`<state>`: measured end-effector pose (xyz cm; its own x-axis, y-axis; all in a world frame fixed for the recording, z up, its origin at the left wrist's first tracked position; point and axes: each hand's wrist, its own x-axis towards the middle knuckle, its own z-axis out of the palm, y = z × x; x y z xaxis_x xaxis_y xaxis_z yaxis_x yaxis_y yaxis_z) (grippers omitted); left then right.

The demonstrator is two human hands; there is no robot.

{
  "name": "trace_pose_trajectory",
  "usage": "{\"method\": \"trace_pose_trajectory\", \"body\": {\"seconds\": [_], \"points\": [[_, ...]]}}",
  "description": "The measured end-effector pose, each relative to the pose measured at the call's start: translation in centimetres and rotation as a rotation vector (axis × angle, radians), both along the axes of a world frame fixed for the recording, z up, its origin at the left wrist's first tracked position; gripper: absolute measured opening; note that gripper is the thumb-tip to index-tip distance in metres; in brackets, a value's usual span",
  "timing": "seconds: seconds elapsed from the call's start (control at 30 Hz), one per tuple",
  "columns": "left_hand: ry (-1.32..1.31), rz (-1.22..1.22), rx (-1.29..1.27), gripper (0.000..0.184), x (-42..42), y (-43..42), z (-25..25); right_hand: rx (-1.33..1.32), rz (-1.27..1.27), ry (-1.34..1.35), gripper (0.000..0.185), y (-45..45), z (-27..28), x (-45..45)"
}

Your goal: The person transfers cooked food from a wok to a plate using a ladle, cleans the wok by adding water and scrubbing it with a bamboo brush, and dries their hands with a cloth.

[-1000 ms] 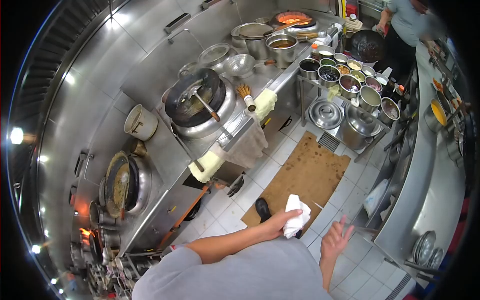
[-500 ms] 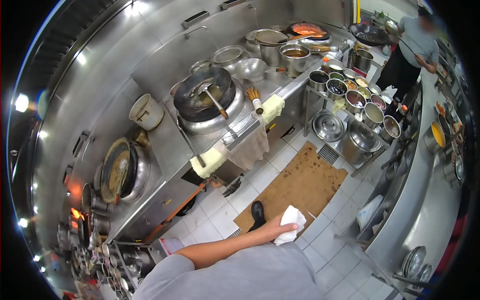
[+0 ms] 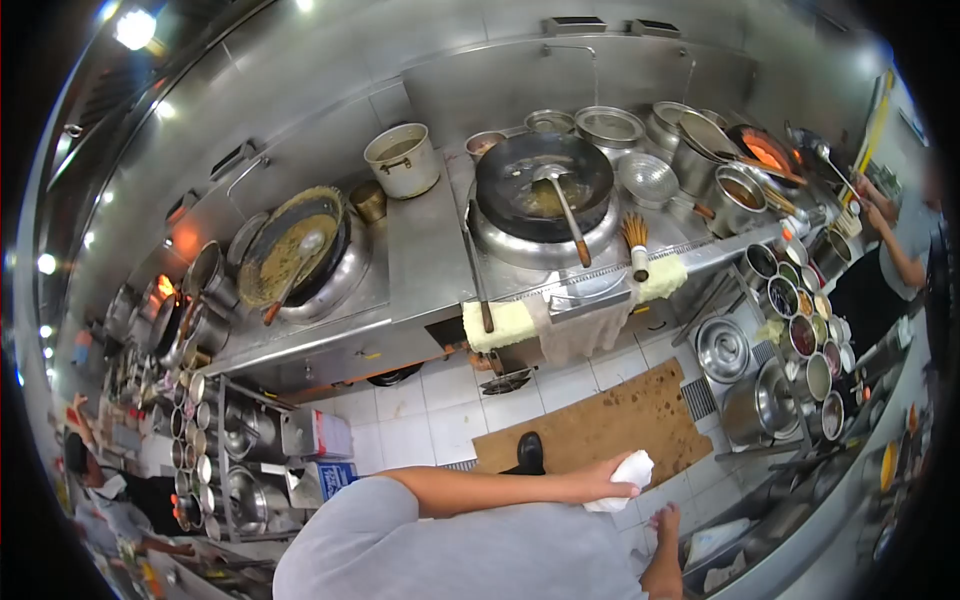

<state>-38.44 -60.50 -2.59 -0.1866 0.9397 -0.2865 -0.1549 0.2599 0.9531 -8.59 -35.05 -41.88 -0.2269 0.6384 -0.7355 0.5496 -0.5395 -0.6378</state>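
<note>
A folded white cloth [image 3: 634,480] is gripped in my left hand [image 3: 598,481], held in front of my body above the floor mat. My right hand [image 3: 665,520] hangs lower and farther right, holding nothing, its fingers loosely apart and small in view. Ahead, a black wok [image 3: 520,185] with a ladle [image 3: 566,208] in it rests on a round steel burner. Near the counter's front edge lie a bamboo brush [image 3: 637,245] and a yellow cloth [image 3: 500,325].
A second wok [image 3: 300,262] with a ladle stands left on the counter, near flames [image 3: 165,286]. A rack of sauce pots [image 3: 802,335] is at right, beside a person [image 3: 895,265]. Another person [image 3: 110,510] is at lower left. A brown mat [image 3: 600,425] covers floor tiles.
The view has swung left, shifting the woks rightward in the frame. My left hand keeps the cloth. My right hand, out of view half a second ago, shows again at lower right.
</note>
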Motion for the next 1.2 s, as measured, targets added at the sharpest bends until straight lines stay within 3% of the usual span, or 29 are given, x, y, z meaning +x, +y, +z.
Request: {"method": "trace_pose_trajectory", "body": {"seconds": [0.03, 0.1, 0.13, 0.17, 0.23, 0.3, 0.47, 0.57, 0.67, 0.73, 0.77, 0.8, 0.83, 0.93, 1.0, 1.03, 1.07, 1.13, 1.2], "points": [[-0.001, 0.022, 0.007, 0.084, -0.9, 0.2, 0.1, -0.001, 0.068, 0.102, 0.043, 1.5, 0.9, -3.4], [-0.054, 0.205, 0.135, 0.086, -2.6, 1.2, -5.1, 0.021, 0.147, 0.244, 0.043, 3.2, 3.1, -10.8], [-0.118, 0.262, 0.146, 0.083, -4.2, 1.0, -3.4, 0.006, 0.192, 0.384, 0.041, 4.3, 3.4, -14.4], [-0.263, 0.316, 0.118, 0.072, -6.0, 0.5, -1.9, -0.009, 0.087, 0.287, 0.04, 3.5, 7.3, -19.8], [-0.62, 0.414, -0.008, 0.049, -9.7, -0.9, -1.9, -0.023, 0.232, 0.42, 0.035, 3.1, 13.5, -28.3], [-0.892, 0.448, 0.114, 0.045, -12.9, -2.7, -0.6, -0.136, 0.272, 0.659, 0.033, 2.0, 20.0, -35.8], [-0.836, 0.685, 0.291, 0.048, -17.2, -5.8, 0.4, -0.138, 0.39, 0.721, 0.038, 1.3, 27.3, -53.1], [-0.869, 0.786, 0.247, 0.051, -18.0, -6.6, 0.7, -0.071, 0.396, 0.693, 0.06, 0.9, 28.5, -61.2], [-0.763, 0.927, 0.132, 0.052, -18.5, -6.0, -0.1, -0.547, 0.421, 0.86, 0.055, 1.0, 27.1, -68.2], [-0.688, 0.978, 0.117, 0.054, -19.2, -5.4, -0.6, -0.631, 0.448, 0.782, 0.05, 0.1, 29.3, -70.6], [-0.621, 1.045, 0.093, 0.058, -19.9, -4.7, -0.5, -0.617, 0.549, 0.755, 0.037, 0.5, 28.7, -72.0], [-0.531, 1.116, 0.101, 0.062, -20.4, -3.6, 0.4, -0.371, 0.749, 0.775, 0.026, 0.4, 29.4, -72.8], [-0.441, 1.187, 0.109, 0.066, -20.8, -2.4, 1.3, -0.119, 0.718, 0.752, 0.022, -0.3, 32.1, -72.2], [-0.378, 1.238, 0.24, 0.07, -22.7, 0.5, 2.2, -0.399, 0.61, 0.912, 0.03, 2.4, 34.3, -74.1], [-0.381, 1.251, 0.286, 0.068, -23.9, 1.9, 1.6, -0.45, 0.497, 1.03, 0.035, 5.0, 34.7, -73.4], [-0.535, 1.241, 0.333, 0.062, -24.5, 2.4, 0.7, -0.502, 0.383, 1.135, 0.039, 6.4, 35.0, -72.6], [-0.69, 1.229, 0.379, 0.058, -24.9, 3.0, -0.1, -0.414, 0.462, 1.108, 0.043, 8.3, 35.2, -71.7], [-0.742, 1.231, 0.401, 0.055, -25.3, 5.5, 1.3, -0.203, 0.46, 0.798, 0.026, 12.2, 33.1, -70.3], [-0.808, 1.197, 0.406, 0.053, -25.5, 7.4, 2.6, 0.347, 0.499, 0.49, 0.035, 16.0, 30.1, -68.4]]}}
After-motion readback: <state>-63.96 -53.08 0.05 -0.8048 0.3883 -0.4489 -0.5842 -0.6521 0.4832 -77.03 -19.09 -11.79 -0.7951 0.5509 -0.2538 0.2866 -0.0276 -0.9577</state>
